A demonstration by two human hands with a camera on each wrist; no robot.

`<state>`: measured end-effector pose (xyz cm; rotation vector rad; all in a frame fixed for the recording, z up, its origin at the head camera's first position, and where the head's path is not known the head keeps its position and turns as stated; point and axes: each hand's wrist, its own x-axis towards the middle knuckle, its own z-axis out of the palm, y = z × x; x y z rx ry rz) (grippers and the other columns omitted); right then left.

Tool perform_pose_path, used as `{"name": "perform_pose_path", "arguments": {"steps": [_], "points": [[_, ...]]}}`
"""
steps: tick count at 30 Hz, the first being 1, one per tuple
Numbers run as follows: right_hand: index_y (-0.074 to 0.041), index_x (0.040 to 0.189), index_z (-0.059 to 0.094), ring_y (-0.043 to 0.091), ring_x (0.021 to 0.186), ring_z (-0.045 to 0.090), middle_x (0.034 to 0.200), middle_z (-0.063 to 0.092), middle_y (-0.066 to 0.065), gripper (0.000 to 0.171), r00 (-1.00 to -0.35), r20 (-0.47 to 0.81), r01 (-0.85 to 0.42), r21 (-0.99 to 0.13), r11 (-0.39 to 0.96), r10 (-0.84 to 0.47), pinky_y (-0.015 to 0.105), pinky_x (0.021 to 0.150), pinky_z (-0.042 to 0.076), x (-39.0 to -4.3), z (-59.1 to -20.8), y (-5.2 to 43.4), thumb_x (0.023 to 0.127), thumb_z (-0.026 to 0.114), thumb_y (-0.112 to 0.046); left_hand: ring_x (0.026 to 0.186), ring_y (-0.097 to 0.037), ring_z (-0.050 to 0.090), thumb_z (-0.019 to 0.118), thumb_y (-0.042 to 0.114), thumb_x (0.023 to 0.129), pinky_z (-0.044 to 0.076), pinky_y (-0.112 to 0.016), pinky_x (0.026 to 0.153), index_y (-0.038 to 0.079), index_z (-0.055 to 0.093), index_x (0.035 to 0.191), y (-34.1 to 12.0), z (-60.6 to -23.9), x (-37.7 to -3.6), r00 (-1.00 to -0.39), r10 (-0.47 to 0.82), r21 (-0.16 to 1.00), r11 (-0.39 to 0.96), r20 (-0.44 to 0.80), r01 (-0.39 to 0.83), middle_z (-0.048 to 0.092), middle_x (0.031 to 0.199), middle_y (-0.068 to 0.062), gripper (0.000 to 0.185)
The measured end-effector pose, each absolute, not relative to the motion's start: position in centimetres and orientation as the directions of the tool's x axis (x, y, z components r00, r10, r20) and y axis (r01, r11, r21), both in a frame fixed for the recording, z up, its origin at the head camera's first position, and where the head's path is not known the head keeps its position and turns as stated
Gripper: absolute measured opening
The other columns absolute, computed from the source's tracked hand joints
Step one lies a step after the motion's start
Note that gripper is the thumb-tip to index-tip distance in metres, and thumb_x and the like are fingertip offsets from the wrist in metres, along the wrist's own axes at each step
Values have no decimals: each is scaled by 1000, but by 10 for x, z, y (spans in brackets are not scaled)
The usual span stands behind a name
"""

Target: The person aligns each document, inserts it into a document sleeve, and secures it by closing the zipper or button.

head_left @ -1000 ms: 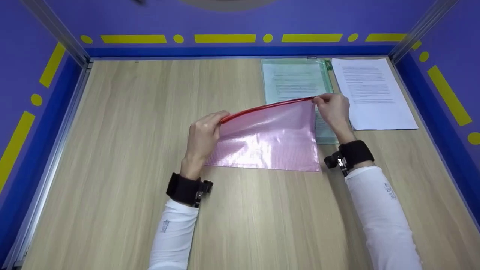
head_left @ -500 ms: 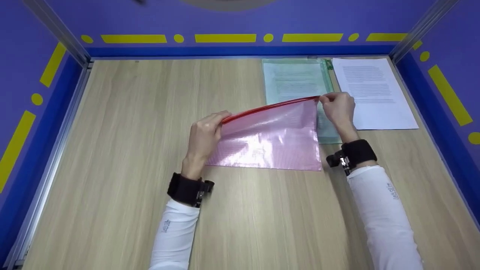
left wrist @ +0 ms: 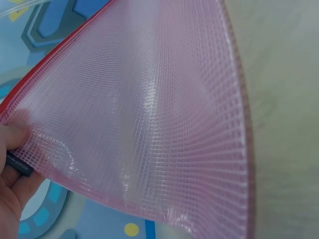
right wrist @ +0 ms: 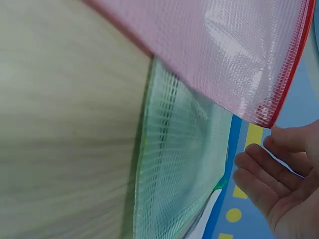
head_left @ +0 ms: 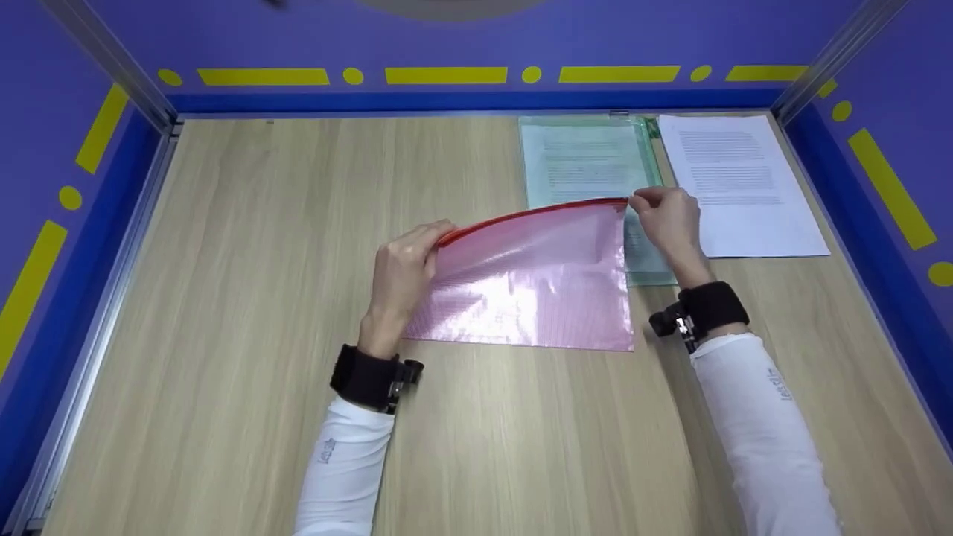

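A translucent pink mesh zip pouch [head_left: 532, 290] with a red zip edge is held up at a slant over the table. My left hand [head_left: 404, 272] grips its upper left corner, thumb on the near face. In the left wrist view, a small black tab with lettering [left wrist: 19, 164] lies at the fingers of that hand. My right hand [head_left: 670, 219] pinches the very tip of the pouch's upper right corner between thumb and index finger. In the right wrist view its other fingers [right wrist: 256, 181] are loosely bent, away from the pouch.
Behind the pouch lies a green mesh pouch [head_left: 595, 160] with printed paper inside, partly covered. A stack of printed white sheets [head_left: 744, 186] lies to its right. Blue panels with yellow marks [head_left: 447, 76] wall the wooden table [head_left: 246, 298].
My right hand shifted slightly right, then slightly back and down. The pouch's right corner sank a little and its lower edge came nearer to me. My left hand stayed almost still.
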<state>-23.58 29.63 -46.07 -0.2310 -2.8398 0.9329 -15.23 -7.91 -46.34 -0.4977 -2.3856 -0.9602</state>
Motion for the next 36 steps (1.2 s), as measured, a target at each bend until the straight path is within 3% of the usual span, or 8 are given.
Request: {"name": "perform_pose_path", "arguments": {"steps": [6,13,22,25,28,31,36], "points": [[-7,134,62,37,130,56,134,63,21,48,-990,126,-126,-577,807,-64,51,109,44,-234,-455,278,93,70,-31,100,-26,74,64,-9,88,60,-32,87,5,75,108,-81,-464,-152,-798,141,525,684,586,507,76,109,-12,27],[-10,132,64,37,124,59,129,67,17,52,-928,158,-371,-483,793,-338,52,105,47,-233,-445,250,85,78,-28,99,-27,75,64,-11,87,60,-32,87,5,75,108,-84,-464,-154,-797,120,542,672,593,505,76,108,-13,28],[-13,130,66,35,125,59,131,66,15,54,-861,106,-492,-421,762,-498,52,105,47,-235,-444,226,82,80,-35,100,-28,74,61,-13,87,59,-31,89,4,75,108,-86,-465,-155,-815,76,622,608,575,495,76,107,-14,30],[-12,125,69,32,117,65,123,71,13,51,-838,90,-521,-428,739,-538,49,99,51,-237,-445,220,82,79,-36,101,-28,74,60,-13,87,59,-31,90,3,76,107,-86,-466,-155,-809,69,625,599,583,501,76,107,-14,30],[-11,113,75,26,97,71,106,76,9,37,-825,69,-526,-456,718,-561,41,84,55,-238,-447,216,85,77,-35,101,-28,74,61,-13,87,59,-32,90,3,76,107,-86,-466,-155,-806,61,630,590,589,505,76,107,-14,29],[-13,102,78,19,82,71,94,78,5,23,-824,59,-518,-483,706,-564,32,72,51,-238,-449,216,89,73,-31,102,-27,74,62,-11,88,59,-32,91,3,76,107,-87,-466,-156,-815,41,649,583,577,489,76,107,-13,27],[-10,102,78,15,79,70,95,78,7,19,-834,57,-482,-559,675,-548,22,68,50,-237,-454,218,93,69,-24,104,-26,73,63,-5,92,59,-32,90,4,74,111,-90,-465,-157,-849,-5,678,604,529,419,76,109,-13,24]]}}
